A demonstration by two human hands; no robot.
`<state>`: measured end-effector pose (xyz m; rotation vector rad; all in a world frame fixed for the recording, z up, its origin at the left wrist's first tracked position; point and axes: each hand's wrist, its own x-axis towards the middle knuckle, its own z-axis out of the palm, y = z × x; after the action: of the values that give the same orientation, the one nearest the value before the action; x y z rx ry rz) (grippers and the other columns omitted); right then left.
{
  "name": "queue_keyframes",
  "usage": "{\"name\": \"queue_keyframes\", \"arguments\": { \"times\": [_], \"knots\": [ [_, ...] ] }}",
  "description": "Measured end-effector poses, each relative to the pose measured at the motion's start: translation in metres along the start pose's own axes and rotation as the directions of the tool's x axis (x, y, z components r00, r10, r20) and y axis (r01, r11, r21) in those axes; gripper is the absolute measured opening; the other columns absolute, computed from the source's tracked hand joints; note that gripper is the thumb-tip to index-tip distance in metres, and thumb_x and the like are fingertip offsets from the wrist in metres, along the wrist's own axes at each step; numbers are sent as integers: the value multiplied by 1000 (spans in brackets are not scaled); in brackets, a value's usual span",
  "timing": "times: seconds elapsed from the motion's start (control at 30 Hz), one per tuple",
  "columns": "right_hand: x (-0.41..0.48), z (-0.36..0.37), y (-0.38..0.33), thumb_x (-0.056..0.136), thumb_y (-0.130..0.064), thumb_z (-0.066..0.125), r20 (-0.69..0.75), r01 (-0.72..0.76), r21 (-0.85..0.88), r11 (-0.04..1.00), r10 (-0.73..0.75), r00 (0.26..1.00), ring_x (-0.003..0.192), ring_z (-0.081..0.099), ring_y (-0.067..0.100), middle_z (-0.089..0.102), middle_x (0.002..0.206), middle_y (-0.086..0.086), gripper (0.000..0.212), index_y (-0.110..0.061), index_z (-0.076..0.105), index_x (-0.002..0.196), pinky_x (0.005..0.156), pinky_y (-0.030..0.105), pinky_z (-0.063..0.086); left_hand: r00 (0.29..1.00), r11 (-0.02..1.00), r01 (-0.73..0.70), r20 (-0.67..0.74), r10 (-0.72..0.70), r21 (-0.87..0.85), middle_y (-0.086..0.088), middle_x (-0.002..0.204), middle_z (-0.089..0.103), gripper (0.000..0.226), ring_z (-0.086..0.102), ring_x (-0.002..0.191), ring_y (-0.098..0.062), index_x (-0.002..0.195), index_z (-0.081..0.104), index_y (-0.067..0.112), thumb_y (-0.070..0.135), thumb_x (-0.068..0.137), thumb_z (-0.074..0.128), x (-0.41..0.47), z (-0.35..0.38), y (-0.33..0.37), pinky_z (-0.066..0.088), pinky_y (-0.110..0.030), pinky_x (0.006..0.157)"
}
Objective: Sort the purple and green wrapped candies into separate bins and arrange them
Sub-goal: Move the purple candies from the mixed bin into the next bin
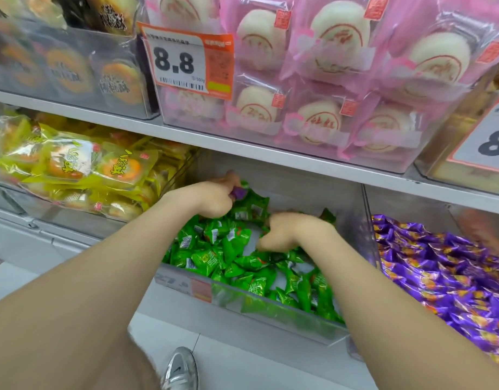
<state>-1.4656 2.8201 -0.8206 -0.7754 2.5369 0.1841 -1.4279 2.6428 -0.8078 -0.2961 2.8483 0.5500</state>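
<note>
- Left grip [214, 197] pinches one purple candy [238, 193], held at the back left of the green bin [270, 308] just over the green candies [228, 249].
- Right grip [289, 230] is fingers-down in the green pile. I can't tell if it's grasping anything.
- Purple bin [406, 204] is right next door, heaped with purple candies [439, 277].
- My read on handling: light, crinkly, slick wrappers. I'd pinch the body or a sealed wrapper edge, with no hard squeeze.
</note>
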Motion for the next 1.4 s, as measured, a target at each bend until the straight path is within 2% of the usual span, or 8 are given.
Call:
{"name": "queue_keyframes", "arguments": {
  "times": [0.17, 0.3, 0.4, 0.63, 0.8, 1.07, 1.2, 1.4],
  "knots": [
    [-18, -39, 5, 87, -44, 69, -164, -57, 199, 978, 91, 982, 88, 66, 22, 68, 103, 10, 33, -13, 65, 96, 68, 26, 49, 953, 989, -114, 269, 136, -97, -4, 131, 65, 31, 60, 118, -27, 136, 54, 27, 25, 106, 60, -7, 5, 2, 48, -42, 108],
    [-2, -35, -6, 95, -25, 66, -393, 16, 349, 937, 131, 910, 125, 60, 34, 60, 140, 12, 47, -19, 53, 140, 97, 34, 53, 910, 970, -115, 369, 189, -214, 1, 113, 77, 23, 67, 103, -18, 119, 67, 24, 14, 99, 70, -22, -4, 0, 49, -36, 100],
    [11, -15, -9, 97, -10, 49, -223, 133, 343, 930, -57, 973, 127, 58, 33, 51, 153, 11, 69, -34, 32, 160, 92, 29, 50, 917, 965, -104, 352, 187, -241, 2, 104, 80, 24, 74, 99, -18, 112, 74, 24, 14, 91, 80, -37, -17, -9, 54, -35, 97],
    [40, 1, -3, 102, -25, 55, -368, -67, 421, 904, 238, 899, 115, 63, 42, 61, 128, 17, 31, -10, 59, 129, 84, 38, 50, 999, 988, -19, 32, 14, 151, -5, 123, 61, 28, 62, 109, -28, 125, 60, 22, 20, 98, 57, -40, -19, -20, 56, -46, 98],
    [54, 10, -5, 95, -5, 56, -347, 120, 232, 965, -33, 937, 134, 53, 39, 52, 152, 14, 79, -37, 29, 161, 109, 46, 48, 999, 985, -35, 33, 30, 167, -8, 128, 60, 30, 59, 118, -31, 129, 60, 19, 17, 100, 56, -43, -22, -21, 53, -47, 102],
    [58, 20, -1, 94, -25, 66, -309, 82, 150, 985, -32, 951, 135, 43, 39, 40, 143, 13, 58, -19, 42, 146, 108, 49, 45, 976, 976, -47, 216, 1, 212, -2, 97, 58, 14, 57, 79, -27, 103, 54, 17, 29, 98, 61, -68, -25, -4, 46, -33, 67],
    [49, 18, 2, 87, -21, 72, -328, 153, 275, 949, -57, 943, 106, 62, 33, 61, 122, 10, 48, -26, 50, 130, 86, 39, 55, 927, 936, -41, 364, -94, 348, -17, 135, 49, 29, 61, 81, -26, 136, 41, 19, 29, 109, 45, -81, -15, 10, 54, -34, 59],
    [34, 10, 5, 77, -16, 72, -348, 150, 332, 931, -27, 937, 106, 64, 26, 68, 100, -8, 53, -43, 59, 121, 102, 41, 53, 900, 953, -87, 432, -49, 290, -20, 145, 36, 35, 53, 84, -18, 146, 35, 30, 40, 113, 38, -84, -5, 23, 42, -30, 56]
  ]
}}
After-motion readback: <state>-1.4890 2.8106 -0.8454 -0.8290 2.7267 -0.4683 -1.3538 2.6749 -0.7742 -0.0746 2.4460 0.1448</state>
